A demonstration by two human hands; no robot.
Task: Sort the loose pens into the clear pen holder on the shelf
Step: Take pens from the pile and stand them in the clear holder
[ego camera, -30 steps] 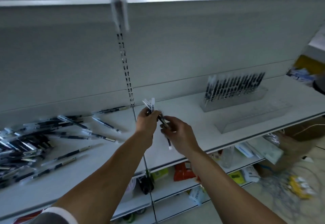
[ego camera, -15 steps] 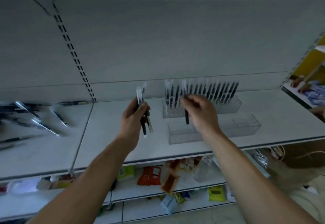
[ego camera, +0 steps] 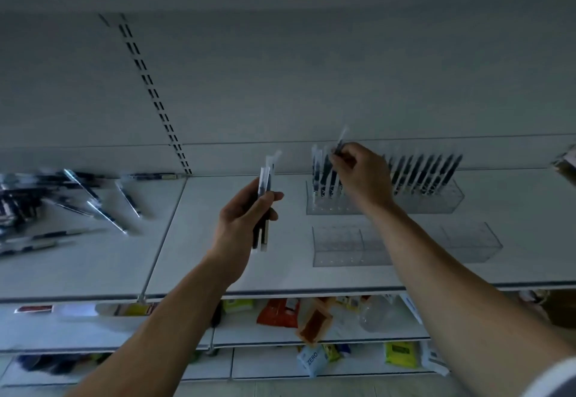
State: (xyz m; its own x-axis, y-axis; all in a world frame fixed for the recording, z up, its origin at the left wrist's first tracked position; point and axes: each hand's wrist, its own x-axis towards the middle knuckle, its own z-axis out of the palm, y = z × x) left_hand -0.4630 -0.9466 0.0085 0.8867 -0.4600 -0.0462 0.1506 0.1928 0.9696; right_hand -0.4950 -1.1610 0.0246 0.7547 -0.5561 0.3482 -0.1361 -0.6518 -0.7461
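Risk: missed slot. Pinching one pen (ego camera: pixel 342 138) in right hand (ego camera: pixel 363 175) over clear pen holder (ego camera: pixel 436 202) at shelf (ego camera: pixel 218 272) back edge; could topple neighbours (ego camera: pixel 324 172). Gripping spare pens (ego camera: pixel 265 178) in left hand (ego camera: pixel 243 225).

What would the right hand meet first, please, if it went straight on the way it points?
Probably the upright black pens in the rear clear plastic pen holder, just beneath the right hand; depth is unclear.

Only "ZERO" can be read, on a pale blue packet (ego camera: pixel 312 360) on the lowest shelf.
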